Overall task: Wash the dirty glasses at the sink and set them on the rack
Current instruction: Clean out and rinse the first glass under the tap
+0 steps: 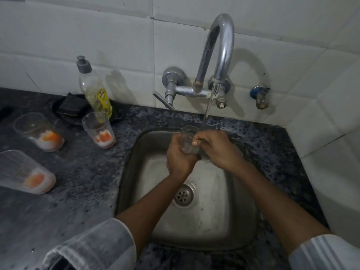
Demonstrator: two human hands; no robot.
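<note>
Over the sink: both hands worked one glass under running water.
Counter: dark speckled stone, wrapped around the sink on all visible sides.
Sink: steel basin set into the counter, drain near its middle, wet floor.
Tap: chrome gooseneck on the tiled wall behind the sink, stream fell toward the sink's back edge.
Soap bottle: clear, yellow liquid low inside, grey pump cap, stood left of the sink by the wall.
Dirty glasses: three on the counter left of the sink, orange-white residue at their bottoms; nearest one close to the sink, second farther left, third farthest left and toward the camera; blur and lens warp, tilt unclear.
Held glass: clear, over the sink's back part, rim up at the stream.
Left hand: fingers curled round the held glass from the left and below.
Right hand: fingers wrapped over the held glass from the right, thumb on its side.
Sponge: dark block, left of the soap bottle.
</note>
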